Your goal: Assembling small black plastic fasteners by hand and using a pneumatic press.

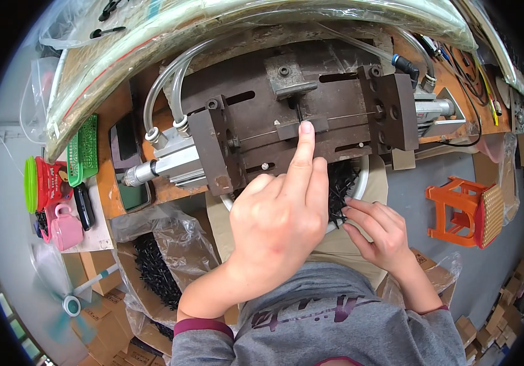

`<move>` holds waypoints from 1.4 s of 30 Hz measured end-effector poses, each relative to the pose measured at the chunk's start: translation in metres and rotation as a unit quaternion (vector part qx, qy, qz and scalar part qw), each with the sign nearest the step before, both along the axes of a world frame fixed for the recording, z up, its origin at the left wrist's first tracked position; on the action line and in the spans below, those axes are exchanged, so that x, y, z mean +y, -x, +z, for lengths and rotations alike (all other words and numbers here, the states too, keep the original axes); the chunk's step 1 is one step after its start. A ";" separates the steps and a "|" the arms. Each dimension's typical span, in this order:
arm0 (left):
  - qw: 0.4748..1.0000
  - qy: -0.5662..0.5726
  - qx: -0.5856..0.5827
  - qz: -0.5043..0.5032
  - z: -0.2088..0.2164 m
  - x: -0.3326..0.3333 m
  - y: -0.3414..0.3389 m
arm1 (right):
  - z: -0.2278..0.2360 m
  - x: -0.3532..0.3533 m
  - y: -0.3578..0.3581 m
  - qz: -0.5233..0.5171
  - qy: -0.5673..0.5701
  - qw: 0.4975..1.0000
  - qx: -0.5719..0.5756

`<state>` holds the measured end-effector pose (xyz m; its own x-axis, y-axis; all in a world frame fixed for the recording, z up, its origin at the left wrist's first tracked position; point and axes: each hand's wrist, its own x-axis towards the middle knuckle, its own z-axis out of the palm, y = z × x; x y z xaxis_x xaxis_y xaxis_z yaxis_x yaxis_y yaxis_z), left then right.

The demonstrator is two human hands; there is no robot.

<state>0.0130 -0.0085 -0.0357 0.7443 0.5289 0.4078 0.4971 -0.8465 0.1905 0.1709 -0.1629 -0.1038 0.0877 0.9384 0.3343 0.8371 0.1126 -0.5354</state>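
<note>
My left hand (280,213) reaches forward with its index finger stretched out; the fingertip presses on a small dark block at the middle of a brown metal press fixture (329,104). A thin rod runs across the fixture through that block. My right hand (379,229) rests lower right, its fingertips touching small black plastic parts (342,183) heaped in a white bowl (363,177) under the fixture's front edge. Whether it pinches one of them is hidden.
Two pneumatic cylinders (164,163) with clear hoses flank the fixture. A plastic bag of black parts (152,262) and cardboard boxes sit lower left. A pink mug (65,227), a green basket and a red item lie left. An orange stool (466,210) stands right.
</note>
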 end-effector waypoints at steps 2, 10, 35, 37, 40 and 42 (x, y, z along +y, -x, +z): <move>1.000 0.001 0.012 0.005 0.002 -0.001 0.001 | -0.008 -0.007 0.001 -0.002 0.024 1.000 0.003; 0.980 0.085 -0.175 -0.045 -0.030 -0.008 0.041 | -0.091 -0.035 0.029 -0.100 0.154 0.982 -0.033; 0.936 0.339 -0.030 0.086 -0.157 -0.014 0.084 | -0.127 0.094 0.013 -0.069 0.144 0.979 -0.125; 0.973 0.198 -0.094 0.071 -0.167 -0.014 0.102 | -0.116 0.077 0.015 -0.048 0.143 0.986 -0.074; 0.904 0.325 -0.148 0.235 -0.182 -0.012 0.127 | -0.103 0.047 0.026 -0.029 -0.004 0.997 -0.066; 0.868 0.361 -0.173 0.294 -0.202 -0.010 0.143 | -0.102 0.022 0.039 0.037 -0.010 0.998 -0.056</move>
